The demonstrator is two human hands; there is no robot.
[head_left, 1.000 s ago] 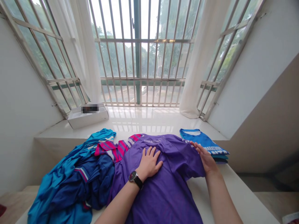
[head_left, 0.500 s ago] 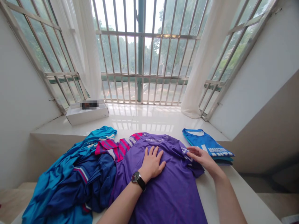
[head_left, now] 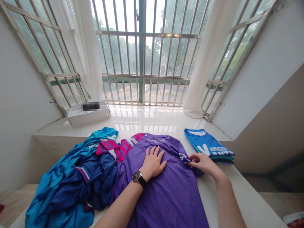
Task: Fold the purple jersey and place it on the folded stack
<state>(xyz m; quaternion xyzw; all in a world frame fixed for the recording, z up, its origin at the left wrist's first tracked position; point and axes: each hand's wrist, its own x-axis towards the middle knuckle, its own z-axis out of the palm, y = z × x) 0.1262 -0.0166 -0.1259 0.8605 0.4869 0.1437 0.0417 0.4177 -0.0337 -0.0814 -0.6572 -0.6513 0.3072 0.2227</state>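
From my head view, my left hand [head_left: 153, 163] lies flat, fingers spread and gripping nothing, on the purple short-sleeved sports jersey [head_left: 163, 193] spread on the white polished sill [head_left: 142, 120]. My right hand [head_left: 204, 164] pinches the jersey's sleeve hem [head_left: 187, 159] between thumb and fingers, near a folded blue jersey [head_left: 206, 145]. A crumpled blue-and-pink clothing heap [head_left: 66, 180] touches the purple jersey's other side.

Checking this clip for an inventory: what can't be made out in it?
Head view:
White box on the windowsill: contents hidden by a pixelated blur.
Purple jersey: lower end cut off by the bottom edge; collar print too small to read.
Wristwatch: dial too small to read.
Object in the bottom right corner: mostly cut off by the frame edge.
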